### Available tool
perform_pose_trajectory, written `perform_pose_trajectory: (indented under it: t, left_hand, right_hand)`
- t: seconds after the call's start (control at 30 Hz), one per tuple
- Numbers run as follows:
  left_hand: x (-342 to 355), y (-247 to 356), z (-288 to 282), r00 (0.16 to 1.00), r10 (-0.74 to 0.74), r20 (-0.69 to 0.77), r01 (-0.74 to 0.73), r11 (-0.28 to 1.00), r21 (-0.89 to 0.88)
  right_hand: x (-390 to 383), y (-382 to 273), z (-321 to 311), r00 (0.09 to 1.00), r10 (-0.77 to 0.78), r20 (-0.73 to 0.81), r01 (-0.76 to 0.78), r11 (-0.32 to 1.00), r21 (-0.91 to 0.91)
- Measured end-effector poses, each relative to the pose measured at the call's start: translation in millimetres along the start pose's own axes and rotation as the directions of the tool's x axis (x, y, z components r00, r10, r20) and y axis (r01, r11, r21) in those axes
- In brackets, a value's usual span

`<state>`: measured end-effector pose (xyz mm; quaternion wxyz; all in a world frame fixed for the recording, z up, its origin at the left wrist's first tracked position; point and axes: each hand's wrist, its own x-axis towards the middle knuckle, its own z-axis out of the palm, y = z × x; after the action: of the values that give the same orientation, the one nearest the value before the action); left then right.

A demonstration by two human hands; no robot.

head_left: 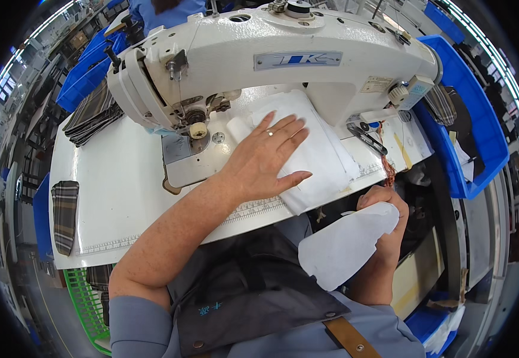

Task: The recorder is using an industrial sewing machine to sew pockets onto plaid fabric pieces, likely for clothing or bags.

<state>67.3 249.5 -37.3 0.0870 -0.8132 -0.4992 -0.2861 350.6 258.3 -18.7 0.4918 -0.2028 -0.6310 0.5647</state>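
My left hand [265, 156] lies with spread fingers on a stack of white sheets [328, 167] on the white sewing machine table, right of the presser foot area [197, 131]. My right hand [391, 238] grips an irregular white piece [337, 250] below the table's front edge; the piece hides part of that hand. The white sewing machine [313, 77] arches over the stack. Dark metal thread snips [367, 136] lie at the machine's right base, with reddish threads [389, 170] hanging near them.
Plaid fabric pieces [65, 218] lie at the table's left end, with a plaid stack [95, 113] behind. Blue bins [480, 173] [83, 80] stand either side. A green basket [83, 304] is below left. A person in blue [161, 15] is behind the machine.
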Motion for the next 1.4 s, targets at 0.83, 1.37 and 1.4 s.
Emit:
perform_pose_trajectory:
  t: [0.83,1.37,1.4]
  left_hand:
    - [-2.3,30.6,-15.2,0.965,-0.235,-0.113,0.180,0.914,-0.363]
    - [-140.9,-8.8,-121.5,0.871,-0.475,-0.128,0.464,0.879,-0.106]
    - [-154.4,-16.3,-135.8,0.844,-0.517,-0.147,0.514,0.856,-0.058]
  right_hand:
    - [-7.4,0.5,1.5,0.997,0.058,-0.049,-0.053,0.993,0.110]
    - [21.6,-3.6,75.3,0.921,0.131,0.366,0.023,0.922,-0.387]
    - [27.6,-1.7,91.4,0.881,0.049,0.471,0.170,0.895,-0.412]
